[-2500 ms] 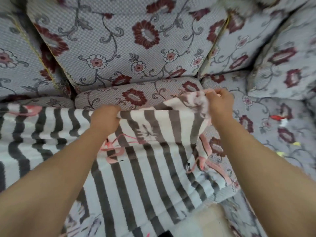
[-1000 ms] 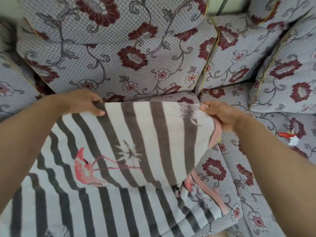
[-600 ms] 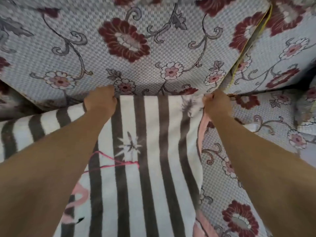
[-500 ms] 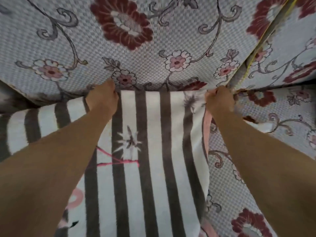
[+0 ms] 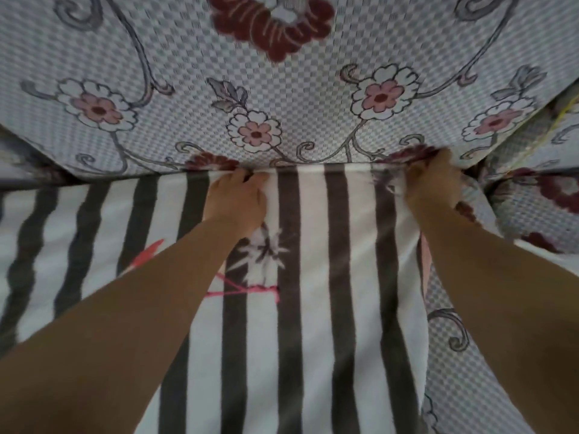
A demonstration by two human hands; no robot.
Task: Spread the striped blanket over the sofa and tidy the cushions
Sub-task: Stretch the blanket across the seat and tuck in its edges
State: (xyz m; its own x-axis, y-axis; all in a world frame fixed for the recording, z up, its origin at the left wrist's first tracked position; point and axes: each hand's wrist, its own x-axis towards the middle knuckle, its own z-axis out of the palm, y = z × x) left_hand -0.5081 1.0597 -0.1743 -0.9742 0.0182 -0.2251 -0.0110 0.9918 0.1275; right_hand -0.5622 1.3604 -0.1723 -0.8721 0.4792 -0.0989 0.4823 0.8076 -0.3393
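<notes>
The striped blanket (image 5: 316, 308), white with dark grey bands and a pink flamingo print, lies flat over the sofa seat. Its far edge meets the bottom of the floral back cushion (image 5: 282, 98). My left hand (image 5: 236, 200) grips that far edge near the middle, fingers curled into the crease under the cushion. My right hand (image 5: 434, 183) grips the blanket's far right corner and pushes it into the same crease. Both sets of fingertips are hidden in the fold.
Bare floral sofa seat (image 5: 454, 355) shows to the right of the blanket's pink-trimmed edge. Another floral cushion (image 5: 539, 189) sits at the right, beyond a dark gap. The blanket wrinkles toward the left edge of view.
Both hands have carried the blanket's far edge up to the back cushion and pressed it into the crease. The camera has moved much closer to the sofa back.
</notes>
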